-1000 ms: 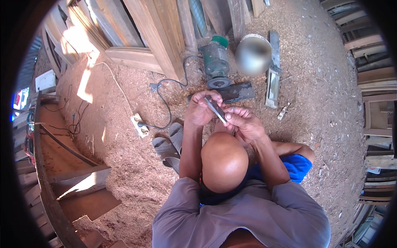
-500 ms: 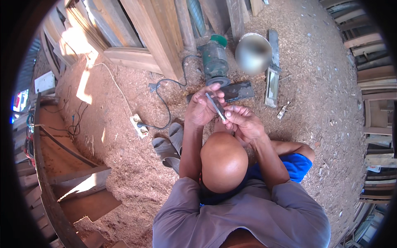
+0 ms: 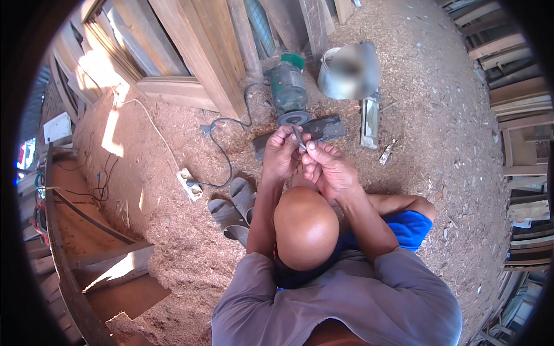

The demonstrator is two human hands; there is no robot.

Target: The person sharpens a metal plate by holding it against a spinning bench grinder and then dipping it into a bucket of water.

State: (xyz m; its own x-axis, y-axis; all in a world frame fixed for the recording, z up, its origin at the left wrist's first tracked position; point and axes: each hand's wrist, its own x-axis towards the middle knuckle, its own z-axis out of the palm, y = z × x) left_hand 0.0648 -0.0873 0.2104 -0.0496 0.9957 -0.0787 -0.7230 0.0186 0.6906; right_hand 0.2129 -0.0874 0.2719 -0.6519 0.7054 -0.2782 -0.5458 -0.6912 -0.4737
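Observation:
A small, narrow, flat metal blade (image 3: 299, 138) is pinched between both my hands. My left hand (image 3: 281, 153) is closed around its far part, fingers curled. Thumb and fingers of my right hand (image 3: 330, 167) grip its near end. The blade's far tip lies right by the grey grinding wheel (image 3: 294, 117) of a green electric grinder (image 3: 288, 89); whether they touch I cannot tell. A dark flat board (image 3: 328, 126) lies on the ground under the wheel, partly hidden by my hands.
Right of the grinder stand a whitish bucket (image 3: 330, 81), partly blurred, and a sharpening stone in a long holder (image 3: 370, 124). A black cable (image 3: 213, 138) runs to a white power strip (image 3: 188, 183). Grey slippers (image 3: 228, 214) lie left of my arm. Timber frames (image 3: 179, 92) lean behind.
Both hands have brought the blade closer to the grinding wheel and turned it, so less of its flat side shows. My right fingers have shifted along it. The whole view has shifted slightly.

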